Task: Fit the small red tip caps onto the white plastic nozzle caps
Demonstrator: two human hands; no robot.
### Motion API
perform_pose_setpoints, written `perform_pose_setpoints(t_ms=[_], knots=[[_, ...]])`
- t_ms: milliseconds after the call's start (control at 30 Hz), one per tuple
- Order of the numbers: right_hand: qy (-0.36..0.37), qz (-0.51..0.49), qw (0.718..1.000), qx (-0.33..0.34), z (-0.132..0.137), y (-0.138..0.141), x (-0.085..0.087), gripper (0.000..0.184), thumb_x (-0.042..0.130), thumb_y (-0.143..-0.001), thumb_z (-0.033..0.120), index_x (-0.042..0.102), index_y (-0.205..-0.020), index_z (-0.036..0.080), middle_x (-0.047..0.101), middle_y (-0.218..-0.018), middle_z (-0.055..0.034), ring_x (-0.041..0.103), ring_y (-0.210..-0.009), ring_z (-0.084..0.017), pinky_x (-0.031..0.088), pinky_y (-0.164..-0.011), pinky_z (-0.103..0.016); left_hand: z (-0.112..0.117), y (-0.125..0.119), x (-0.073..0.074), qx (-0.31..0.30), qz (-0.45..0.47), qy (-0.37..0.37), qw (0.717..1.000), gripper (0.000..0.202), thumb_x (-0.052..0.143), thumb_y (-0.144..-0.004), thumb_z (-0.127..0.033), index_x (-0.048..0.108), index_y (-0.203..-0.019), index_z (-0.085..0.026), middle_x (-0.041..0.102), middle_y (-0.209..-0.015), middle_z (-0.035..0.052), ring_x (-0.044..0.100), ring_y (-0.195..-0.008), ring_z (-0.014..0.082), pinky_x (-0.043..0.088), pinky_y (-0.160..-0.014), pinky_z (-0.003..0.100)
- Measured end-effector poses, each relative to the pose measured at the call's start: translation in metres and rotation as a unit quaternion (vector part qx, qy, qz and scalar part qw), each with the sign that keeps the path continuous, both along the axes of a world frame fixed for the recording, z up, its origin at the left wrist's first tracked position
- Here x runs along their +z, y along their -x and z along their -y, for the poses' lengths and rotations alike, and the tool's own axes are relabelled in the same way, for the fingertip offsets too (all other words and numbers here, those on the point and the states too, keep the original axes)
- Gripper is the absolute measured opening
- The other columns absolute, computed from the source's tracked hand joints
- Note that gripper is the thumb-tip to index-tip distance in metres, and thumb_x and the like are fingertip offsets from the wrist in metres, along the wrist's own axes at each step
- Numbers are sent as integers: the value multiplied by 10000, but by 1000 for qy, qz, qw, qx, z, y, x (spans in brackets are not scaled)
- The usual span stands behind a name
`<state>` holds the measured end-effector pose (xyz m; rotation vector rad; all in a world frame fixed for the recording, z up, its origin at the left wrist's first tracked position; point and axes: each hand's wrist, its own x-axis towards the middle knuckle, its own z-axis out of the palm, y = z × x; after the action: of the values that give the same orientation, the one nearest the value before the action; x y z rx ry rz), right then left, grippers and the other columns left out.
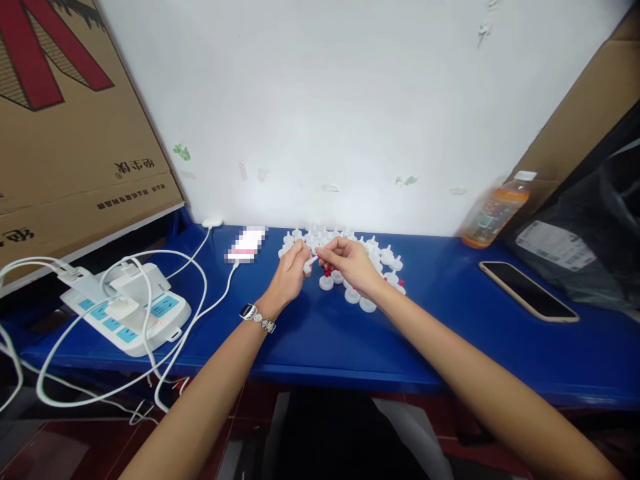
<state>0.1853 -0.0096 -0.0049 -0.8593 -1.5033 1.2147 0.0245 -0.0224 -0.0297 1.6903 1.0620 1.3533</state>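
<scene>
My left hand (pixel 293 268) is closed around a white plastic nozzle cap (pixel 307 265), its thin spout pointing up and right. At the spout's tip, the thumb and fingers of my right hand (pixel 347 261) are pinched on a small red tip cap (pixel 320 251), mostly hidden by the fingers. Just under the hands lies a little pile of red tip caps (pixel 328 271). Around and behind them stand many more white nozzle caps (pixel 373 248). Those nearest me, such as one white cap (pixel 367 305), have red tips close by or on them.
Everything stands on a blue table (pixel 320 347) against a white panel (pixel 340 120). A power strip (pixel 135 320) with tangled white cables is at left, near a blurred-out phone-like rectangle (pixel 246 244). To the right are a drink bottle (pixel 495 212), a phone (pixel 527 291) and a dark plastic bag (pixel 590 227).
</scene>
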Motion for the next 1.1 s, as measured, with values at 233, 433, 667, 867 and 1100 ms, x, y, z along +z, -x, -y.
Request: perform_pose_setpoints(t_ms=[233, 433, 667, 867, 1100], knots=[[17, -18, 999, 23, 4, 3, 2, 481, 838, -604, 595, 585, -685, 194, 663, -639, -5, 553, -575, -113, 447, -560, -256, 1, -2, 0, 8, -4, -1, 1000, 309, 385, -992, -431, 372, -770, -217, 415, -666, -26, 417, -577, 113, 393, -542, 237], [-16, -27, 999, 27, 5, 7, 1, 467, 840, -620, 568, 559, -672, 199, 641, -628, 8, 553, -574, -113, 456, -568, -261, 5, -10, 4, 33, 42, 10, 999, 258, 349, -1008, -458, 320, -868, -243, 368, -660, -48, 353, -508, 101, 330, -487, 228], [-60, 0, 998, 36, 5, 7, -1, 403, 785, -711, 532, 545, -690, 209, 644, -655, -3, 589, -617, -136, 479, -601, -278, 2, -10, 6, 28, 43, 34, 998, 281, 306, -1019, -507, 346, -913, -249, 382, -642, -54, 357, -481, 104, 300, -479, 239], [-133, 111, 984, -46, -18, -13, -3, 200, 706, -781, 360, 610, -796, 185, 678, -737, -28, 621, -681, -151, 492, -649, -283, -6, 13, 4, 148, -148, -7, 978, 336, 324, -1016, -537, 476, -1018, -237, 526, -640, -29, 518, -572, 156, 363, -589, 279], [-195, 309, 931, -17, -51, 3, 5, 82, 608, -740, 103, 659, -775, 158, 702, -724, -29, 632, -666, -138, 470, -637, -241, -15, 29, 1, 212, -233, -50, 948, 162, 483, -949, -365, 549, -897, -226, 528, -609, -30, 511, -551, 156, 335, -554, 268]])
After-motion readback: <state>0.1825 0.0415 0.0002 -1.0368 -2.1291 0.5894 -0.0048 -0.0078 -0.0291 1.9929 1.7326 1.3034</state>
